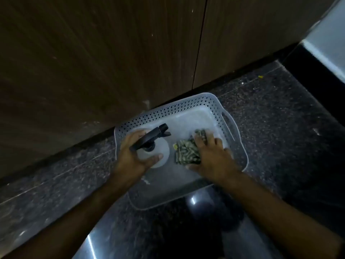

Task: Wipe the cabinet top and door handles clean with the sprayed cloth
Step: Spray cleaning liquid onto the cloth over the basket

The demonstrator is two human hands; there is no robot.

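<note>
Head view: white perforated basket (226,116) sits on dark speckled floor (270,113) against wooden cabinet doors (112,53). Left hand (133,153) wraps spray bottle (155,151) in the basket. Right hand (212,156) presses on green cloth (186,151); fingers curled over it, lifting grip unclear.

Home interior, wooden cabinet doors (104,53), dark granite floor (270,113)

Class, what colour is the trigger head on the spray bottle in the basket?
Black, atop a pale translucent spray bottle; the head view, the only one, shows it.
</note>
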